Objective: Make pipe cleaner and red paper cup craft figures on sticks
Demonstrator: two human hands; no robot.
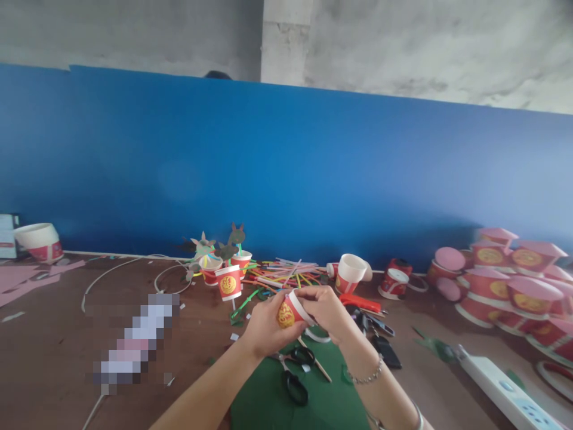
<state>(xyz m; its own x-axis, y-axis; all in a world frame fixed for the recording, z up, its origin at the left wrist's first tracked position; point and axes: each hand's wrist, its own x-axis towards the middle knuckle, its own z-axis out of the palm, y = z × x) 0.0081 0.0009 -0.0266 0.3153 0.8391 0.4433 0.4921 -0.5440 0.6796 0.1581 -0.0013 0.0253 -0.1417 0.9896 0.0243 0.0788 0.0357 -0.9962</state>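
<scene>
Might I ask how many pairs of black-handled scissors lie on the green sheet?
1: black-handled scissors on the green sheet, below the left hand and right hand; others may be hidden.

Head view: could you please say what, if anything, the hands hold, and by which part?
A paper cup: the left hand grips its side, the right hand its white-banded end.

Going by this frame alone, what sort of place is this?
Likely a handicraft worktable; workshop or classroom, I can't tell. Scissors lie on green sheet material, coloured straws or sticks are heaped behind, and pink-topped paper cups are piled at right.
</scene>
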